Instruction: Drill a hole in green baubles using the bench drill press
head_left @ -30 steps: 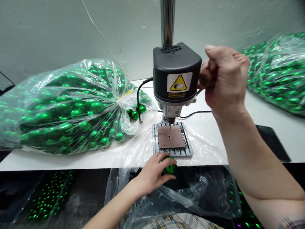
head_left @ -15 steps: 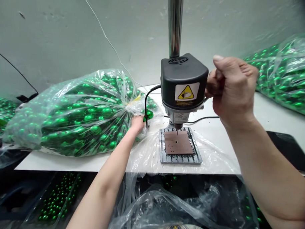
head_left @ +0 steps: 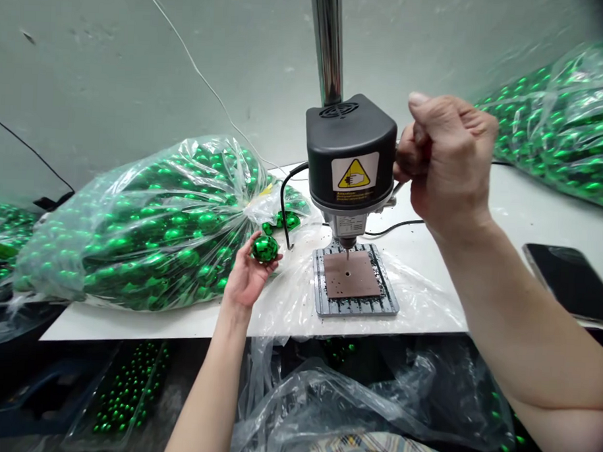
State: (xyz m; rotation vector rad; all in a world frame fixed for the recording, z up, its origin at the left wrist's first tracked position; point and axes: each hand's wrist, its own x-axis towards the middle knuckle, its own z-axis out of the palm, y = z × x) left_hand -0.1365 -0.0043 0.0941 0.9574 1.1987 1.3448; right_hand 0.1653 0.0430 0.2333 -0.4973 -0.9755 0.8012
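Note:
My left hand (head_left: 250, 274) holds a shiny green ball (head_left: 265, 249) in its fingers, palm turned up, just in front of the mouth of a clear plastic bag (head_left: 148, 227) full of such balls. On the right, my right hand (head_left: 455, 162) is closed around the lever handle of a small drill press (head_left: 351, 155) with a black housing and a warning label. Its thin drill bit (head_left: 348, 255) points down over a brown square plate (head_left: 355, 280) with a hole in it. That plate lies on the grey slotted base (head_left: 323, 308), among dark shavings.
Another bag of green balls (head_left: 562, 129) stands at the right rear. A dark phone (head_left: 571, 281) lies on the white table (head_left: 179, 324). Clear plastic film (head_left: 305, 397) hangs over the front edge. Below sits a clear bin (head_left: 128, 385) of green balls. A black cable (head_left: 283, 199) runs beside the drill.
My left hand has drawn back from the bag's mouth and turned palm up, now with a green ball in it. My right hand stays on the lever. The view has shifted slightly.

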